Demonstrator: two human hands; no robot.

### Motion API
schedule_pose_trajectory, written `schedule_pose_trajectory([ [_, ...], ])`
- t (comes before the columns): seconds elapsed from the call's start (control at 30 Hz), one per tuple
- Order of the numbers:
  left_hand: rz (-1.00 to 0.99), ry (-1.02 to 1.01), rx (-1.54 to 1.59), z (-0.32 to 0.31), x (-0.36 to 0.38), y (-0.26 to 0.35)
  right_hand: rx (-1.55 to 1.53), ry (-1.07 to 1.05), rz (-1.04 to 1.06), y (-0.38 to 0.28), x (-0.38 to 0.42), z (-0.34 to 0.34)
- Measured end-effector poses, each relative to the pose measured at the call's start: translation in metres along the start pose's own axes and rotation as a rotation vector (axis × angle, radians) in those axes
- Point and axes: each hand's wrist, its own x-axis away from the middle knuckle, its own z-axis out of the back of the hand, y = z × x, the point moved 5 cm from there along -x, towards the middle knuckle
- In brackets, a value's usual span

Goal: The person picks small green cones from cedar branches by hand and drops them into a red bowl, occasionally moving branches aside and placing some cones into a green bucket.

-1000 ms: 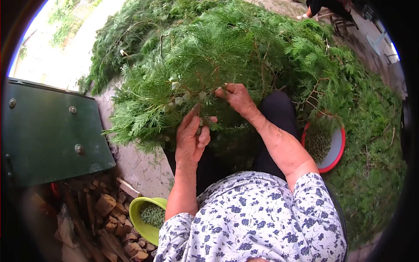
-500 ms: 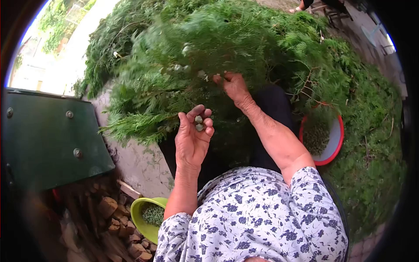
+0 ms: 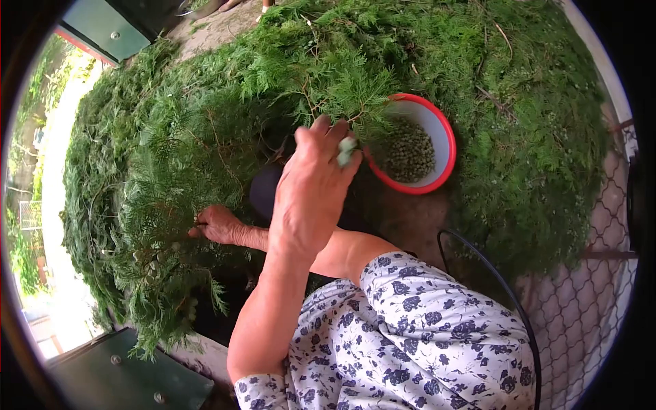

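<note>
My left hand (image 3: 314, 171) reaches across over my right forearm, its fingers curled round pale green cones (image 3: 347, 152). It is beside the left rim of a red-rimmed bucket (image 3: 447, 140) that holds many small green cones (image 3: 408, 154). Lower left, my right hand (image 3: 220, 225) is closed on a leafy conifer branch (image 3: 171, 191); the exact grip is partly hidden by foliage. A few round cones (image 3: 152, 263) show among the leaves below that hand.
Cut conifer branches (image 3: 519, 143) are heaped all around. A black cable or strap (image 3: 488, 266) curves by my right side. Wire mesh (image 3: 581, 307) lies at the right edge, green metal panels (image 3: 133, 365) at the left. Part of another person's foot shows at the top.
The view has turned right. My left hand has moved over to the bucket with the cones, crossing my right arm. My right hand is now on the left, with the branch.
</note>
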Motion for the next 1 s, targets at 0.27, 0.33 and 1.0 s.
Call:
schedule_pose_trajectory([
  [0.27, -0.271, 0.110, -0.481, 0.014, 0.008, 0.010, -0.300, 0.007, -0.018, -0.017, 0.004, 0.035],
  [0.33, -0.425, 0.312, -0.637, 0.040, 0.044, 0.027, -0.189, 0.039, -0.134, -0.002, -0.003, 0.036],
  [1.0, -0.512, 0.739, -0.227, 0.236, 0.138, 0.122, -0.347, -0.187, -0.248, -0.004, -0.006, 0.037],
])
